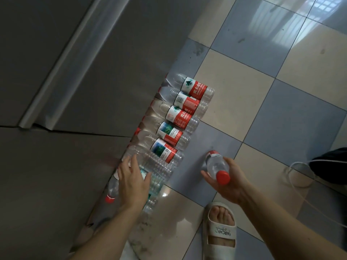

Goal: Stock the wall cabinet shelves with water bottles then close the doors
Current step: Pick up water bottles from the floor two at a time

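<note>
On your left stand grey cabinet doors [56, 76], shut, with a pale metal strip running aslant across them. Lying along their foot on the checked tile floor [244, 87] is a row of water bottles [176, 126], side by side, necks toward the cabinet and bases toward the open floor. They are clear plastic with red caps; five show red and white labels, some with a green picture panel. Below those, more bottles lie partly hidden by your arm, so you cannot get an exact count; one near bottle [112, 186] shows its red cap pointing toward you.

Your left hand [131, 182] is spread, fingers straight and relaxed, over the near end of the row; whether it touches the bottle beneath cannot be told.

Your right hand [229, 182] grips a single bottle [216, 166], fingers curled under its shoulder, red cap toward you and its base tipped down toward a blue tile. That bottle is off the floor, apart from the row.

Below your right hand is your foot in a white slide sandal [221, 233]. At the far right lies a dark object [330, 162] with a thin white cable [300, 175] looped on the tiles.
</note>
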Motion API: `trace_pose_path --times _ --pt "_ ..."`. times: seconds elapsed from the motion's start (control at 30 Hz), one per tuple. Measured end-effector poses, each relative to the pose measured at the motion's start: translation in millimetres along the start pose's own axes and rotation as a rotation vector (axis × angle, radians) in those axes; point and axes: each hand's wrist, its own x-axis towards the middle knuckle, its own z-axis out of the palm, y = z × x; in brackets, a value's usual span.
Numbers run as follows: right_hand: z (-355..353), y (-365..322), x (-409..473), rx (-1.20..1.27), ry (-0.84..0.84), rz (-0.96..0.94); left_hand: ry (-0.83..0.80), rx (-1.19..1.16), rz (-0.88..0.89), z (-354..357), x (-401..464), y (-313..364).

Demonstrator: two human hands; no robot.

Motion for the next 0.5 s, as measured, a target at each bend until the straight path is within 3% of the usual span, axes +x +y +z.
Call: trace_pose_path --times 0.13,0.23,0.37,0.5 --pt "-4 -2 2 -0.162 -0.061 -0.023 0.023 0.109 0.090 -5 3 -5" --pt "-7 -8 3 -0.208 -0.081 -0.073 -0.069 0.186 0.033 0 12 -15" --pt "-12 -17 2 -0.200 -0.117 -0.092 -0.245 0.129 -0.071 13 17 -23" --pt "-10 -22 -4 -0.237 -0.151 -0.052 -0.223 0.078 -0.081 17 11 -21"
